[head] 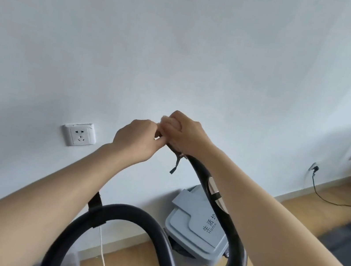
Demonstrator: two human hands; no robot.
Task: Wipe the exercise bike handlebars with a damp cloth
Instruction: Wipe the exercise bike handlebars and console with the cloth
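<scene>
We see the left arm reach up from the lower left, its hand (pixel 136 138) back-up, fingers curled in toward the right hand. Whether they nip the cloth (pixel 167 121), we cannot tell. The cloth is bunched at the tip of the handlebar (pixel 227 225). Only a pale fold shows at the top, between the two hands, and a dark strip hangs below them. The right hand (pixel 184 134) is clenched over the cloth and the bar's tip, with its arm coming from the lower right. The bar's long axis runs from the lower right up and left toward the wall (pixel 185 41). Behind it, a grey bin (pixel 190 233) stands against the wall.
</scene>
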